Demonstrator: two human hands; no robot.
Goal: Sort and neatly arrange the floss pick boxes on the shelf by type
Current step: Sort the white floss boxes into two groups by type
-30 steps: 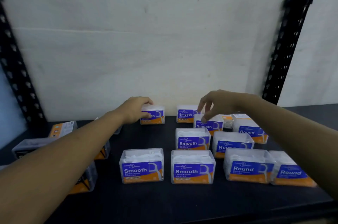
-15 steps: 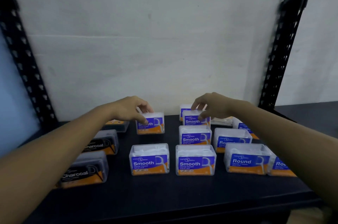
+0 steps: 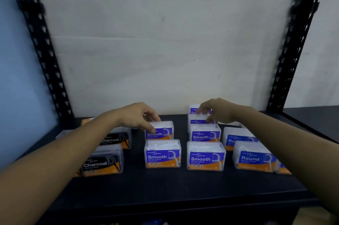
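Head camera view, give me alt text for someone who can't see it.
Two bare hands reach over a dark shelf: the left hand grips a Smooth box, the right hand touches another Smooth box farther back. Charcoal boxes sit left, Round boxes right.

The floss pick boxes are clear plastic tubs with orange-based labels, all upright on the dark shelf (image 3: 165, 188), labels facing forward. Taking the front-centre Smooth box (image 3: 162, 154) as landmark: a second Smooth box (image 3: 160, 131) stands just behind it. To its right a front Smooth box (image 3: 205, 156) leads a column running back, with another Smooth box (image 3: 205, 133) and two more partly hidden behind. Further right sit a Round box (image 3: 254, 156) and another Round box (image 3: 238, 137) behind. To its left stand a black-labelled Charcoal box (image 3: 102, 162) and a rear Charcoal box (image 3: 117, 138).
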